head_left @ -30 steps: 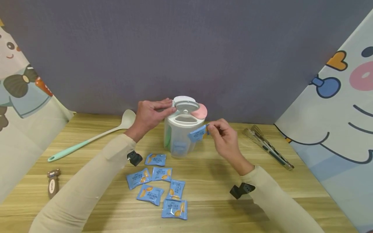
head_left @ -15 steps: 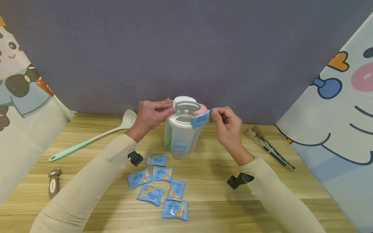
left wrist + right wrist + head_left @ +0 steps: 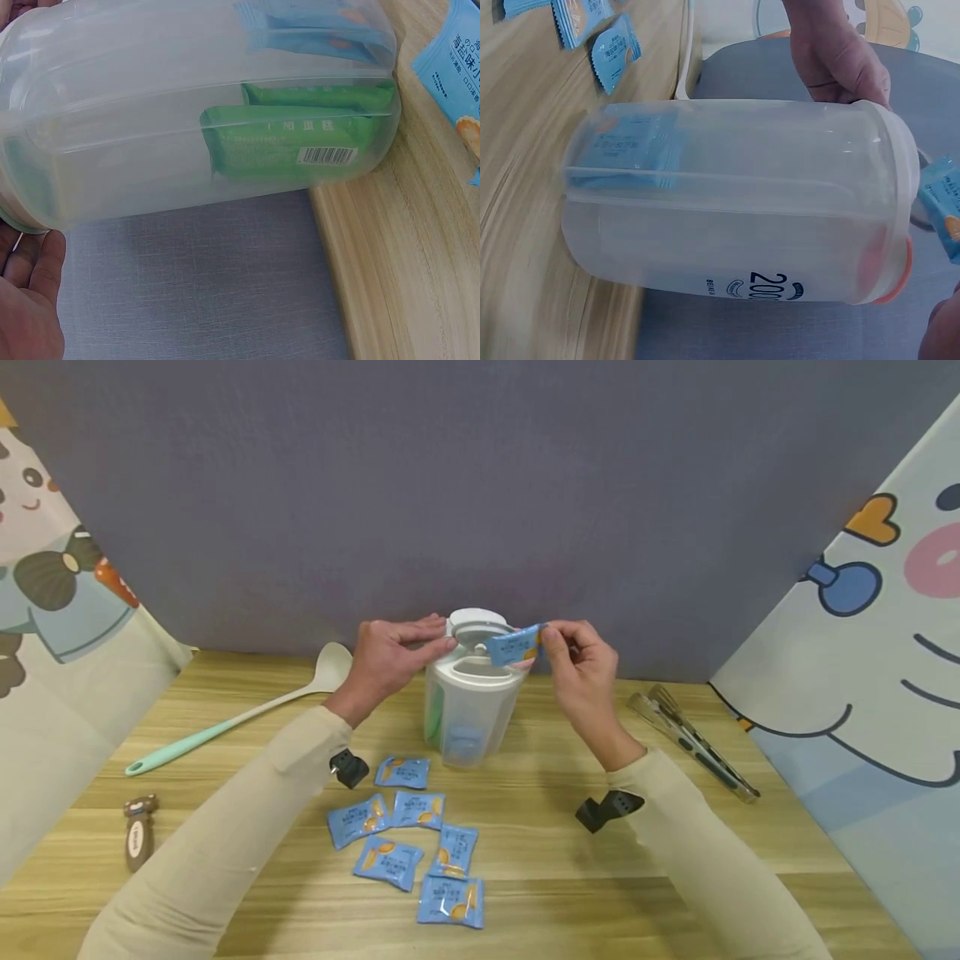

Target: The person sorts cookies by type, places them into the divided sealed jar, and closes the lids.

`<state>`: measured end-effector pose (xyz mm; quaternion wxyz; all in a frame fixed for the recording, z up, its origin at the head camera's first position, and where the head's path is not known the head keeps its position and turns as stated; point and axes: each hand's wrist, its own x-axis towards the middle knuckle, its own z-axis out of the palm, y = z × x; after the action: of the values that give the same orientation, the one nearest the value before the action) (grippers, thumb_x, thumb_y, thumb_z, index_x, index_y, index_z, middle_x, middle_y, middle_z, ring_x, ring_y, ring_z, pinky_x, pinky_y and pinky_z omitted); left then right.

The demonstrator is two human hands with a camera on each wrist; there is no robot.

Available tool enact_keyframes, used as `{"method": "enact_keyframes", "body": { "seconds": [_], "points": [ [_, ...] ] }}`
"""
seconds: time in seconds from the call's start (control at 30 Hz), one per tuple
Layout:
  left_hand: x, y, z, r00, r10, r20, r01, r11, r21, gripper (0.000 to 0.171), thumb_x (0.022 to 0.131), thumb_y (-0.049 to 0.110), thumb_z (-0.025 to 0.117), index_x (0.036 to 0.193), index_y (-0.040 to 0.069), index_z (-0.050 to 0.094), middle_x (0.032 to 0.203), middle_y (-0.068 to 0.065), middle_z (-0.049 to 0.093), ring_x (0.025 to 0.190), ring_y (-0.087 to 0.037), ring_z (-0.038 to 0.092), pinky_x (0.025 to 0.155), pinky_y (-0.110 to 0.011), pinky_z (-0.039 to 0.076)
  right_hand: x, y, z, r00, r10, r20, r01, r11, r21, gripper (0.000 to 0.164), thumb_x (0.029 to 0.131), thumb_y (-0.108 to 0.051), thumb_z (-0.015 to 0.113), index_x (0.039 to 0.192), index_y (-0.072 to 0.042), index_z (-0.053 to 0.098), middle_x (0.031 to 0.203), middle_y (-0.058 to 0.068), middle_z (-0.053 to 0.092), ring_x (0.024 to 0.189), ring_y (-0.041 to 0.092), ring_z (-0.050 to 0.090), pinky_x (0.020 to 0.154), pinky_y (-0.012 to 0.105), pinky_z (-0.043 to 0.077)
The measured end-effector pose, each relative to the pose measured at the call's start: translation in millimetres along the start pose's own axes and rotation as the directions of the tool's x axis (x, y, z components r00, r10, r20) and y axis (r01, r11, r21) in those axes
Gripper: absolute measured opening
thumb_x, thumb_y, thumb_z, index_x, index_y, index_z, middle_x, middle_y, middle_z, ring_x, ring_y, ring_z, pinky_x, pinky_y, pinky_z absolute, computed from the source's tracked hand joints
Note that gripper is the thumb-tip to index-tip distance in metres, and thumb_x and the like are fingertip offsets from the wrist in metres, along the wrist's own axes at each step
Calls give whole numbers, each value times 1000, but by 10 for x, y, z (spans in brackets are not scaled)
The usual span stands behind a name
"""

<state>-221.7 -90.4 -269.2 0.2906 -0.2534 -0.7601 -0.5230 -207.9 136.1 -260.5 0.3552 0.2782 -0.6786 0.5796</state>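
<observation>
A clear plastic storage container (image 3: 491, 714) with a white lid stands upright on the table; one lid flap (image 3: 471, 633) is raised beside an opening. My left hand (image 3: 378, 664) rests against the lid's left side, its fingers fairly straight and its thumb near the raised flap. My right hand (image 3: 585, 672) pinches a blue cracker packet (image 3: 512, 646) by one end, above the lid and close over the opening. Inside the container, the left wrist view shows green packets (image 3: 292, 142) in one compartment and a blue packet (image 3: 319, 30) in another. A pink flap (image 3: 900, 274) is partly hidden in the head view.
Several blue cracker packets (image 3: 386, 862) lie on the wooden table (image 3: 570, 902) in front of the container. A white ladle with a mint handle (image 3: 187, 745) and a brown bear-headed object (image 3: 138, 833) lie left. Metal tongs (image 3: 693, 742) lie right. A grey panel (image 3: 480, 485) stands behind.
My right hand has lifted the blue cracker packet from beside the container's upper wall to above the lid. My left hand has stayed at the lid.
</observation>
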Motion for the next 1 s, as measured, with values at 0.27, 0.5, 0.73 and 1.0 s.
{"method": "enact_keyframes", "body": {
  "seconds": [0.27,0.5,0.73,1.0],
  "points": [
    [-3,6,3,1000,-8,-3,8,1000,-3,24,74,2,80,94,-8,71,96,-19,67,98,-30,65,87,-32,50,-29,53,10,995,-81,59,84,996,-38,3,85,18,59,87,19,60,74,21,54,59,6,44,50,15,35],
    [-4,3,0,1000,-1,2,1,1000,-9,24,74,2,80,94,-8,71,96,-19,67,99,-30,65,86,-32,50,-17,53,28,986,-142,87,145,989,-30,6,81,22,60,86,20,61,74,25,54,62,7,47,53,13,39],
    [-5,1,-8,1000,-11,-6,11,1000,1,24,74,2,80,94,-8,71,96,-20,67,98,-30,65,87,-32,50,6,-13,80,975,-184,128,197,976,-95,11,78,21,64,88,16,65,74,22,54,62,8,43,52,14,34],
    [-2,0,-10,1000,-7,-1,7,1000,-10,25,75,3,80,94,-8,71,96,-19,67,99,-30,65,87,-32,50,-8,170,84,972,-193,138,208,972,-108,13,78,16,68,90,11,69,74,17,56,59,8,42,50,15,32]
  ]
}}
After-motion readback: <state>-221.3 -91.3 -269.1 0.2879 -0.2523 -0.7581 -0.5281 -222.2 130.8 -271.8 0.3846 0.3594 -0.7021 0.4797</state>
